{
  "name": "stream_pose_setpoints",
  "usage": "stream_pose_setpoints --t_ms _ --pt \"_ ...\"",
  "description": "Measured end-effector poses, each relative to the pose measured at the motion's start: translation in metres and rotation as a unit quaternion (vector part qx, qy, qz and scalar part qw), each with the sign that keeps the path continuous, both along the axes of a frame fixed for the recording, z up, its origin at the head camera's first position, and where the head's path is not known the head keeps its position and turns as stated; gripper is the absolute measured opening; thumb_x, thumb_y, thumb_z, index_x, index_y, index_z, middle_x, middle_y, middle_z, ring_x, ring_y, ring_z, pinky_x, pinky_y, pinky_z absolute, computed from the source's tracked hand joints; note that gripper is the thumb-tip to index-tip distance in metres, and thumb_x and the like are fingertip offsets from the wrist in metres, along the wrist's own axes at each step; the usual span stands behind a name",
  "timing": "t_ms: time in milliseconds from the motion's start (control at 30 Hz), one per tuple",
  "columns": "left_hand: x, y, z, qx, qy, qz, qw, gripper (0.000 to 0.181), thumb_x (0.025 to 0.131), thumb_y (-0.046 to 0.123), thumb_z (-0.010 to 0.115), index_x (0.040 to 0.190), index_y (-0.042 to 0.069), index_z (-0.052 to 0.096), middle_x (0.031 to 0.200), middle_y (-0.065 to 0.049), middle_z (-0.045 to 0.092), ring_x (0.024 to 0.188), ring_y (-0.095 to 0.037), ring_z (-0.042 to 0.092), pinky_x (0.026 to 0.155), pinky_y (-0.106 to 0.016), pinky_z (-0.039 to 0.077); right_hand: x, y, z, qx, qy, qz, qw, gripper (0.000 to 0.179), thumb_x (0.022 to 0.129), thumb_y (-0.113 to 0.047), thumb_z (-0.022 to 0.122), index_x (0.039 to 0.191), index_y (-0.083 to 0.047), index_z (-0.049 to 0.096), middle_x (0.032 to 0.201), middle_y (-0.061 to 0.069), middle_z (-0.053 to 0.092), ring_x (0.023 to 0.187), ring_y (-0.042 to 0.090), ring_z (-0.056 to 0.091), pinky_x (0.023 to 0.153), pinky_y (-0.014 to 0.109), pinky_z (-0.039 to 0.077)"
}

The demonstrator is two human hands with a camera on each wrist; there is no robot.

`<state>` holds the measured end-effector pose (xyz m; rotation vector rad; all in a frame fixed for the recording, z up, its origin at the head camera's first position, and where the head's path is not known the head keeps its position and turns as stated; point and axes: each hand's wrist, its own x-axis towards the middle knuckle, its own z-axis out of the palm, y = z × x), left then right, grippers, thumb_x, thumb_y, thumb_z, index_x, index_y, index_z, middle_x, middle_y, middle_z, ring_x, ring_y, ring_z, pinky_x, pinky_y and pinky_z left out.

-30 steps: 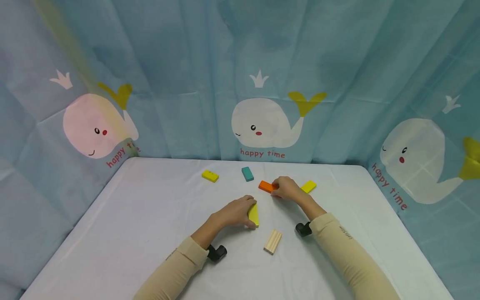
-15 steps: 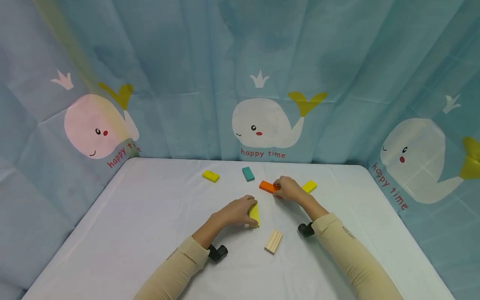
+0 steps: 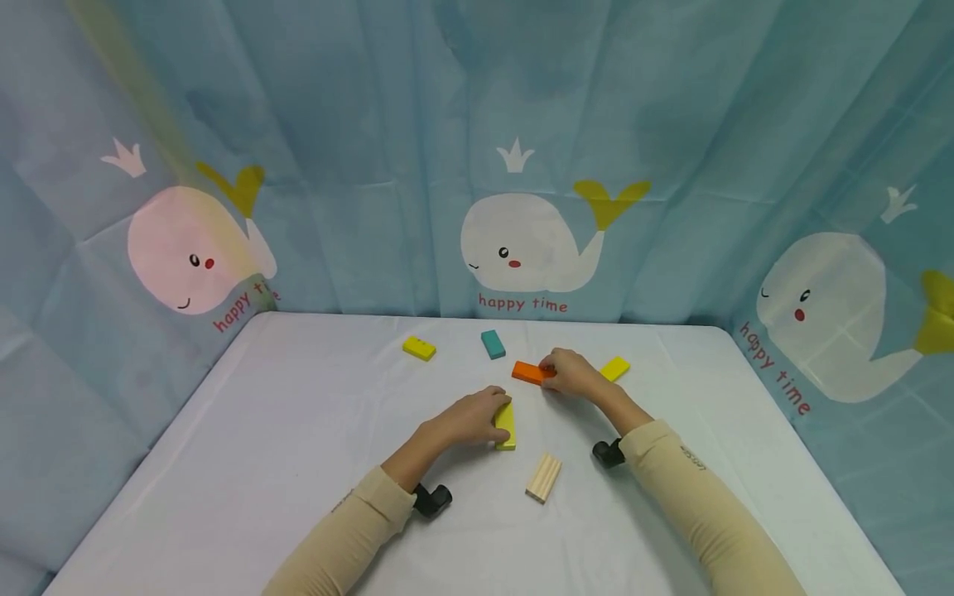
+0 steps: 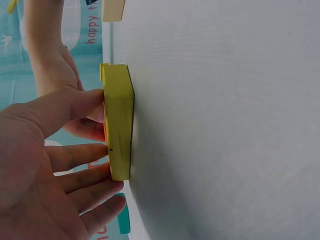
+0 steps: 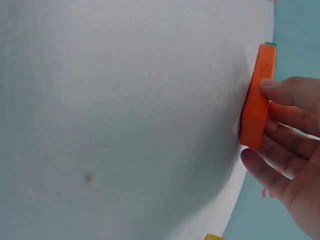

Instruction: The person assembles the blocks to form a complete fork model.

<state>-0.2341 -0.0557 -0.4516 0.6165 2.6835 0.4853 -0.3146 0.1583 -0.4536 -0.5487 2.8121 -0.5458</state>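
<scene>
— Fingers (image 4: 75,162) of the left hand (image 3: 468,418): what are they doing?

— Curled round a yellow block (image 3: 506,425), thumb on one long side and the others on the opposite side. That block lies flat on the white worktop (image 3: 298,463), close to the middle.

— And the right hand (image 3: 574,375)?

— Its fingers (image 5: 290,117) pinch an orange block (image 3: 532,372), which also rests flat on the worktop. Taking the yellow block as the mark, the orange one sits just beyond it and a little to the right, not touching it.

— What else lies about that yellow block?

— A pale wooden block (image 3: 543,478) with grooves on top lies nearer the person and slightly right, close by but apart. A teal block (image 3: 492,343) sits farther back, almost straight beyond it. A second yellow block (image 3: 419,348) lies back and to the left, well apart. A third yellow block (image 3: 614,368) lies back and to the right, just past the right hand.

— Anything on the arms?

— Beige sleeves (image 3: 693,505) cover both, and a small black camera (image 3: 432,499) sits at each wrist.

— Behind the worktop?

— A blue curtain (image 3: 358,165) printed with white whales and the words "happy time" hangs on three sides.
</scene>
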Motion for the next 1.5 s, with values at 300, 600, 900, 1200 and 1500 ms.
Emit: stream_pose_setpoints --t_ms 300,600,900,1200,1500 --pt "0.001 0.000 -0.003 0.002 -0.003 0.006 1.0000 0.063 0.088 0.035 0.071 0.143 0.012 0.049 0.151 -0.007 0.043 0.132 -0.023 0.049 0.111 -0.041 0.042 0.002 -0.009 0.004 -0.007 -0.002 0.023 0.9997 0.031 0.089 -0.014 0.071 0.117 -0.001 0.068 0.105 0.010 0.064 0.090 0.020 0.056 0.095 0.040 0.052" --pt "0.000 0.001 -0.005 0.005 0.012 0.006 0.9999 0.061 0.087 0.032 0.072 0.141 0.011 0.051 0.152 -0.008 0.042 0.134 -0.024 0.048 0.111 -0.041 0.042 0.003 -0.021 0.003 -0.014 0.006 0.039 0.9991 0.029 0.088 -0.013 0.071 0.115 -0.003 0.069 0.105 0.009 0.064 0.090 0.019 0.056 0.096 0.039 0.052" --pt "0.003 -0.001 -0.004 0.032 0.057 0.015 0.9977 0.073 0.082 0.032 0.079 0.143 0.007 0.047 0.153 -0.012 0.037 0.136 -0.026 0.043 0.112 -0.041 0.040 0.005 -0.031 0.002 -0.015 0.009 0.055 0.9983 0.027 0.088 -0.014 0.071 0.113 -0.003 0.070 0.103 0.007 0.064 0.088 0.018 0.055 0.095 0.038 0.052" --pt "0.004 -0.002 -0.004 0.012 0.109 0.024 0.9937 0.081 0.077 0.040 0.081 0.141 0.004 0.047 0.148 -0.012 0.041 0.134 -0.025 0.042 0.114 -0.040 0.038 0.009 -0.040 0.002 -0.019 0.015 0.081 0.9965 0.027 0.088 -0.014 0.072 0.113 -0.004 0.071 0.099 0.006 0.063 0.085 0.016 0.054 0.090 0.033 0.053" --pt "0.000 -0.003 -0.007 0.010 0.082 0.047 0.9955 0.086 0.077 0.043 0.081 0.143 0.001 0.045 0.149 -0.015 0.042 0.136 -0.028 0.041 0.115 -0.043 0.036 0.011 -0.045 0.005 -0.017 0.013 0.096 0.9951 0.025 0.088 -0.011 0.071 0.112 -0.005 0.071 0.102 0.006 0.064 0.087 0.017 0.055 0.092 0.035 0.054"
